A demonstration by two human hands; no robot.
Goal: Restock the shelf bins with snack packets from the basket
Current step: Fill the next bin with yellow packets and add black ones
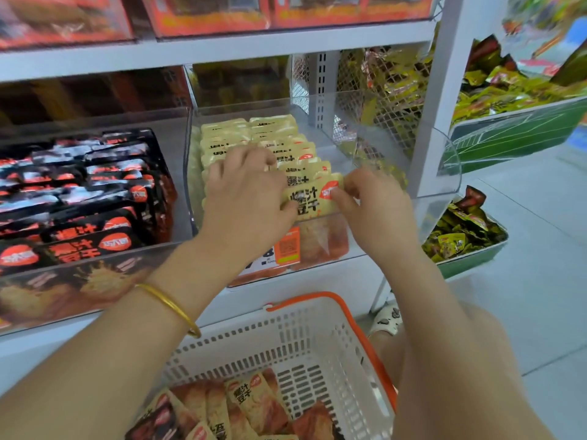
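A clear shelf bin point(444, 173) holds two rows of yellow snack packets point(254, 128) standing on edge. Both hands are at its front. My left hand point(244, 192) lies over the left row, its fingers curled on the frontmost yellow packet point(313, 201). My right hand point(371, 201) pinches that same packet at its right edge. Below, a white basket point(317, 338) with an orange handle holds more yellow packets point(251, 404) and some darker ones.
A bin of black and red packets point(79, 198) stands to the left. Red boxes point(206, 14) fill the shelf above. At the right, a white shelf post point(441, 90) and green-fronted bins point(508, 134) of yellow-green packets. A sandalled foot point(386, 319) is beside the basket.
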